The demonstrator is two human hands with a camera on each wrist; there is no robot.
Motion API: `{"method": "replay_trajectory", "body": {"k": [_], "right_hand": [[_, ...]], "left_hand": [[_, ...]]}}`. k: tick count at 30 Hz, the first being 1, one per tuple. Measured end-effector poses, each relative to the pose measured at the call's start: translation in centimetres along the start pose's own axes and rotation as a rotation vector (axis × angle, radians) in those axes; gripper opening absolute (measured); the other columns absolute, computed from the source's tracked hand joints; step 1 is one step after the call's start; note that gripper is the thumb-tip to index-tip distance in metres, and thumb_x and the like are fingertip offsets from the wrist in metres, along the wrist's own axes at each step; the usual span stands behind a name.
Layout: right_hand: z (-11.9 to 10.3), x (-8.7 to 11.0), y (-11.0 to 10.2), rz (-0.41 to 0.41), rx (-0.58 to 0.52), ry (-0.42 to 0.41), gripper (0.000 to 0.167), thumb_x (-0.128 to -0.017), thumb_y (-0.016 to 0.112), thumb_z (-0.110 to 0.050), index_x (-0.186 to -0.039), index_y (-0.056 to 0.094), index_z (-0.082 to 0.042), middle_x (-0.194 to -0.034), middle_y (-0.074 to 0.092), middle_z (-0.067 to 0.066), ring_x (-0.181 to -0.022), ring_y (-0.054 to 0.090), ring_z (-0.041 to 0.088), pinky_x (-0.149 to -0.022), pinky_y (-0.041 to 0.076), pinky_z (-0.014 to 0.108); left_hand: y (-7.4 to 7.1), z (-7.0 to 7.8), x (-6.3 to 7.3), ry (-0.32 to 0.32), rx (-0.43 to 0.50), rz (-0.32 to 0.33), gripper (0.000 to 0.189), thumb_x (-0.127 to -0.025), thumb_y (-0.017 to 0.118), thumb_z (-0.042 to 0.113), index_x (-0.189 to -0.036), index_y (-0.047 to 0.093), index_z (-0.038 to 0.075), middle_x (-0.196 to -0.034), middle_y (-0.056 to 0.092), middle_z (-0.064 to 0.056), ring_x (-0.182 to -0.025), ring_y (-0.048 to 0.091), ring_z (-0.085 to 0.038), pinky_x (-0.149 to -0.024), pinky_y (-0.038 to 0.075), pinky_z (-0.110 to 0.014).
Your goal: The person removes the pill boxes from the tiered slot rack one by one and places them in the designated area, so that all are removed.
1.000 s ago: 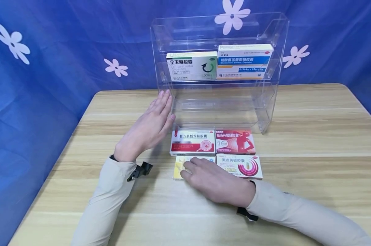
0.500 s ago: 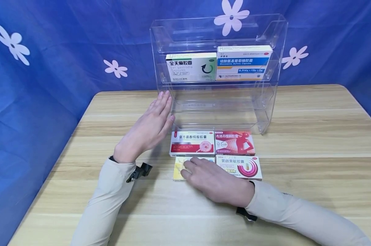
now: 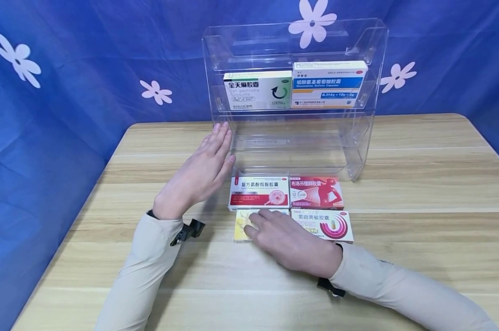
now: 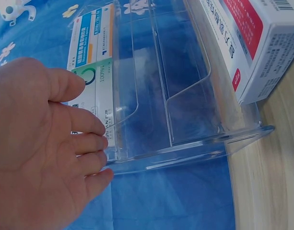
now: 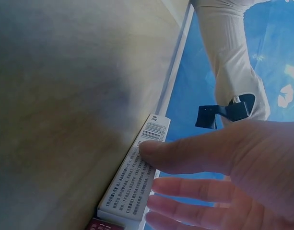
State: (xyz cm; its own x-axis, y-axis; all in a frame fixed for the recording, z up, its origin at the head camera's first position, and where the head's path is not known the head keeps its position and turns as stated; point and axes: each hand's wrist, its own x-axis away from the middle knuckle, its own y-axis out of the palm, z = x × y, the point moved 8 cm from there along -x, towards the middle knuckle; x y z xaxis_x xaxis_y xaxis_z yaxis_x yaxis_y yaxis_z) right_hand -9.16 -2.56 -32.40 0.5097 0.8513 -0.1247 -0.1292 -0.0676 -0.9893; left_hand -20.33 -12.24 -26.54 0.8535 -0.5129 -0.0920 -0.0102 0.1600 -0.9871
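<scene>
In the head view, my left hand (image 3: 195,174) stands with straight fingers beside the left side of a clear acrylic rack (image 3: 359,142). The left wrist view shows its palm with nothing in it; whether it touches the rack I cannot tell. My right hand (image 3: 291,243) lies over a yellow and white medicine box (image 3: 240,230) on the table, hiding much of its face. Its fingers (image 5: 185,189) look fairly straight in the right wrist view, and the thumb overlaps the box's barcoded narrow side. No firm hold shows.
A white and red capsule box (image 3: 259,191), a red one (image 3: 315,191) and a white and magenta one (image 3: 332,225) lie before the rack. A green and white box (image 3: 258,92) and a blue and white box (image 3: 328,85) stand in it. Behind hangs a blue curtain (image 3: 88,59).
</scene>
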Motion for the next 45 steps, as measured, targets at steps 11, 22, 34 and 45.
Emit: {"method": "replay_trajectory", "body": {"k": [11,22,34,45], "right_hand": [[0.2,0.2,-0.1,0.004,-0.014,0.015,0.023,-0.084,0.069,-0.006,-0.106,0.066,-0.012,-0.099,0.061,0.004,-0.087,0.058,0.021,-0.069,0.056,0.033],[3.0,0.8,-2.1,0.061,-0.176,0.142,0.020,-0.087,0.069,-0.014,-0.106,0.067,-0.009,-0.097,0.067,0.005,-0.090,0.063,0.022,-0.077,0.057,0.035],[11.2,3.5,-7.4,0.227,-0.300,0.433,0.035,-0.091,0.067,-0.013,-0.123,0.063,0.000,-0.116,0.067,0.016,-0.104,0.065,0.031,-0.086,0.056,0.043],[17.1,6.7,-10.1,0.376,-0.293,0.655,0.044,-0.090,0.065,-0.007,-0.129,0.052,0.005,-0.113,0.065,0.023,-0.101,0.062,0.037,-0.088,0.052,0.050]], "left_hand": [[0.0,0.1,0.0,-0.008,0.000,-0.012,0.063,-0.106,0.019,0.039,-0.152,0.009,-0.003,-0.160,-0.003,-0.015,-0.146,-0.008,-0.022,-0.120,0.000,-0.037],[0.0,0.1,0.0,-0.008,0.001,-0.012,0.063,-0.106,0.019,0.039,-0.152,0.009,-0.003,-0.160,-0.003,-0.015,-0.147,-0.008,-0.023,-0.121,0.001,-0.038],[0.1,0.1,-0.1,-0.005,-0.012,-0.021,0.063,-0.106,0.018,0.038,-0.152,0.009,-0.004,-0.160,-0.004,-0.016,-0.146,-0.008,-0.024,-0.121,0.002,-0.040],[0.1,0.0,-0.1,0.000,-0.013,-0.021,0.063,-0.106,0.018,0.038,-0.151,0.010,-0.005,-0.160,-0.003,-0.017,-0.146,-0.008,-0.024,-0.121,0.001,-0.040]]}}
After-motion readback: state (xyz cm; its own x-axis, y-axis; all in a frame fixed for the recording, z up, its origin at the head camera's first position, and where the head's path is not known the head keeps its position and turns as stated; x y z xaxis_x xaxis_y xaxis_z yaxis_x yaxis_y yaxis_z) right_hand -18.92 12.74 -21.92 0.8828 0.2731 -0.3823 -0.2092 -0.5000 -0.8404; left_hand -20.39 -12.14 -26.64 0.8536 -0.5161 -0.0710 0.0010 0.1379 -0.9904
